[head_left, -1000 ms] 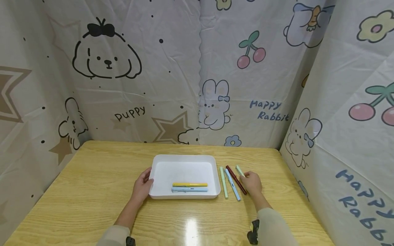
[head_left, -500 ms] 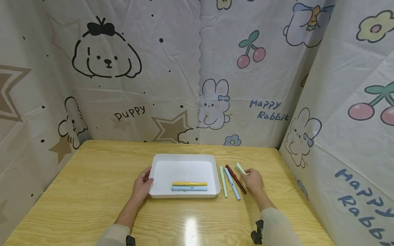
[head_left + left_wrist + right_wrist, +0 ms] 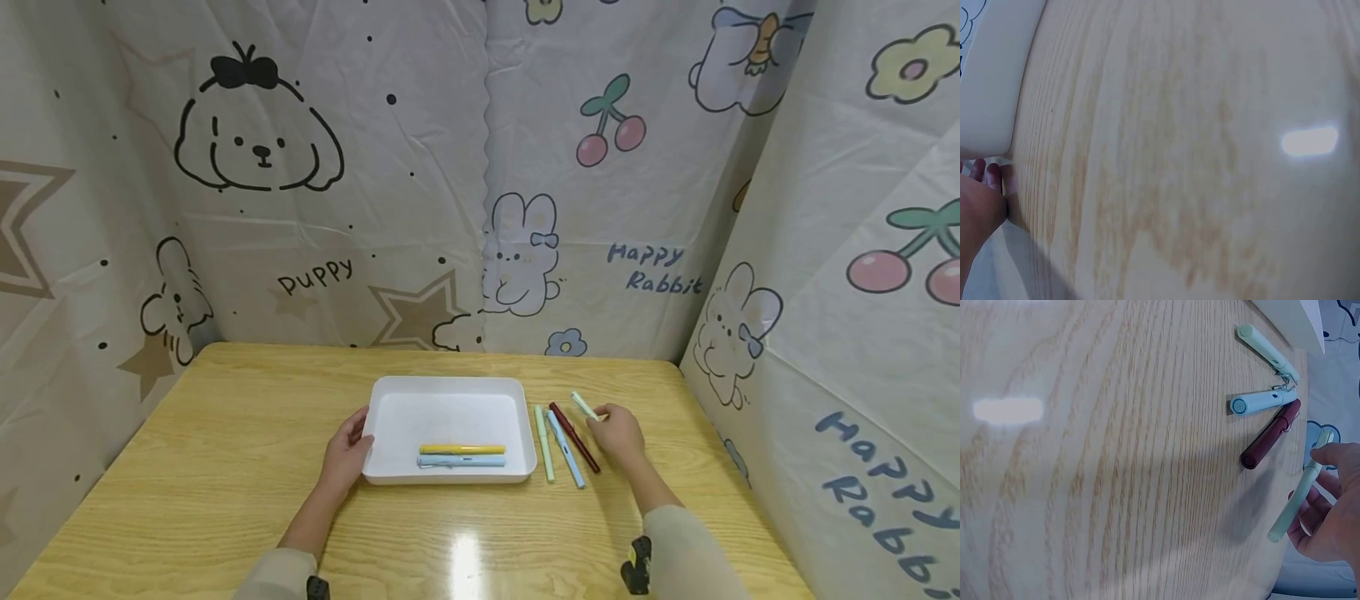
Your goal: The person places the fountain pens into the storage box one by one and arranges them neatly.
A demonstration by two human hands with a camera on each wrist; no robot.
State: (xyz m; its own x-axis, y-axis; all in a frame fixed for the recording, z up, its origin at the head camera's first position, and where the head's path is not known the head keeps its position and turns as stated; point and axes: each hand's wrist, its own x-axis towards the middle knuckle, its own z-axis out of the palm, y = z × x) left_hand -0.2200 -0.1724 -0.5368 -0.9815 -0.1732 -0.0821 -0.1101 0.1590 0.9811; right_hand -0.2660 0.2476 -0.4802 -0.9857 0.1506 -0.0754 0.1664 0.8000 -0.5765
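My left hand holds the left side of a white tray, its thumb at the rim. In the left wrist view, the fingers show beside the tray's corner. Inside the tray lie a yellow pen and a light blue pen, side by side. My right hand pinches a light green pen between thumb and fingers, raised off the table. Just left of that hand lie a dark red pen, a blue pen and another light green pen.
The wooden table reaches back to a printed cloth hung behind it and along both sides. A bright light reflection falls on the tabletop in front of the tray.
My right hand has drawn slightly back and to the right, lifting the light green pen away from the dark red one. The left hand and tray have stayed in place.
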